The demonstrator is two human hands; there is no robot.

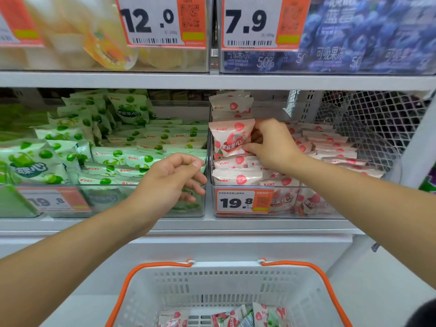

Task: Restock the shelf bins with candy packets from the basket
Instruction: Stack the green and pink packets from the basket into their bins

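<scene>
The right hand [271,143] pinches a pink strawberry candy packet [232,138] printed with "果滋果心", holding it upright at the left side of the clear pink bin [278,212], which is filled with more of the same pink packets lying flat. That bin's orange-and-white price tag [244,200] reads "19.8". The left hand [173,179] hovers with loosely curled fingers in front of the neighbouring green bin [141,212] and holds nothing; the green packets [35,161] there carry the same "果滋果心" lettering, and its blurred tag [54,199] seems to read "19.8" as well. On the shelf above, tags read "12.0" [162,21] over yellow jelly cups and "7.9" [262,22] over blue pouches [354,36] marked "可吸果冻" and "50%". Below the shelf, the white basket [224,279] with orange handles holds a few pink and green packets [236,315] at its bottom.
</scene>
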